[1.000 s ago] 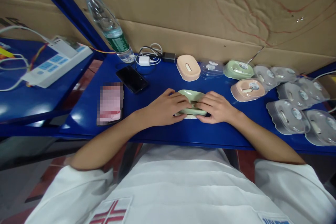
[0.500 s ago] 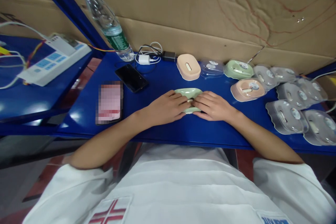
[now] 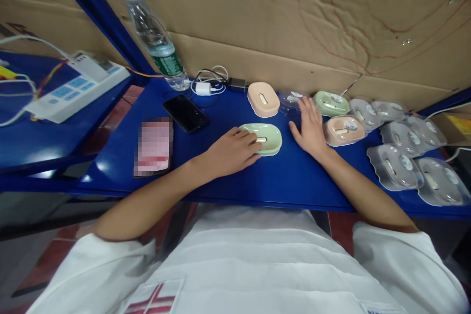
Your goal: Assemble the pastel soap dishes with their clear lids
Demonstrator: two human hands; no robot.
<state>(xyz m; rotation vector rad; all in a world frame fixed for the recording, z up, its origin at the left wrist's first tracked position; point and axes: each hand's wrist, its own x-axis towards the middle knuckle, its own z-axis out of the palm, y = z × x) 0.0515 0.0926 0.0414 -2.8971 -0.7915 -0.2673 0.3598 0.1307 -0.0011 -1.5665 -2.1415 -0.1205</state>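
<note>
A pale green oval dish (image 3: 272, 140) with a cream piece in its middle lies on the blue table (image 3: 253, 191). My left hand (image 3: 235, 152) grips the dish's left side, fingers bent over the rim. Farther right, my right hand (image 3: 311, 127) has its fingers spread, with the fingertips at a clear plastic cover (image 3: 289, 101); nothing is held in it. Behind the green dish sits a peach case (image 3: 263, 99). Just right of my right hand are a green case (image 3: 333, 103) and a peach one (image 3: 345, 131), both under clear covers.
Several grey cases (image 3: 399, 167) in clear covers fill the table's right end. At the left are a water bottle (image 3: 158, 41), a black phone (image 3: 186, 113), another phone (image 3: 154, 147), white cables (image 3: 220, 73) and a power strip (image 3: 79, 91). Cardboard (image 3: 235, 14) stands behind.
My right hand has let go of the green dish and moved right and back to the clear cover, its fingers now spread. My left hand remains on the dish.
</note>
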